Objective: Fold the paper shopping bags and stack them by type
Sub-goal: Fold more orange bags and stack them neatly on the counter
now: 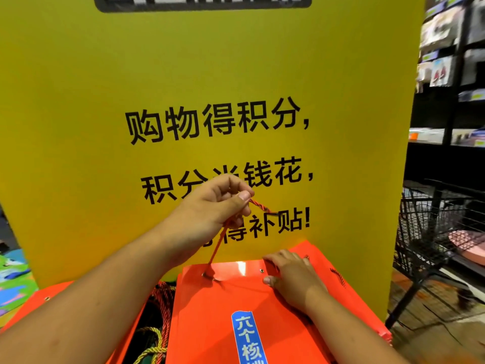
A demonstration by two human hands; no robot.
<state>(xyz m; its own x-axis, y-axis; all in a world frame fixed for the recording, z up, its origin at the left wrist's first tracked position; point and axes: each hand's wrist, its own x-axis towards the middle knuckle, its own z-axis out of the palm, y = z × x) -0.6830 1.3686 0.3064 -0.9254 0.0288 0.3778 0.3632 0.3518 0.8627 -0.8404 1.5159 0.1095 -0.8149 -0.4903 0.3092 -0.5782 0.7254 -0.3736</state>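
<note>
Orange paper bag (236,311): already pressed flat, lying front-up with its blue label (249,337), low in the middle of the view, on top of more flat orange bags (349,279) showing at its right side. Left hand (212,206) raised above it, thumb and fingers pinching the red twisted cord handle (216,248), drawn up tight from the left eyelet (204,274). Right hand (291,274) on the upper right corner of the bag, thumb on the front face and fingers over the top edge, gripping it there. Judging from this: body of the bag folded, handle not yet tucked in or laid down. Looks almost finished, then. Seems to be a stack of one type begun under it. At the left, another orange bag (52,298) and a tangle of loose cords (164,298), probably waiting for sorting. Impossible to tell how many bags remain. Behind all, a yellow sign (105,114); at the right, a wire basket (433,227).
</note>
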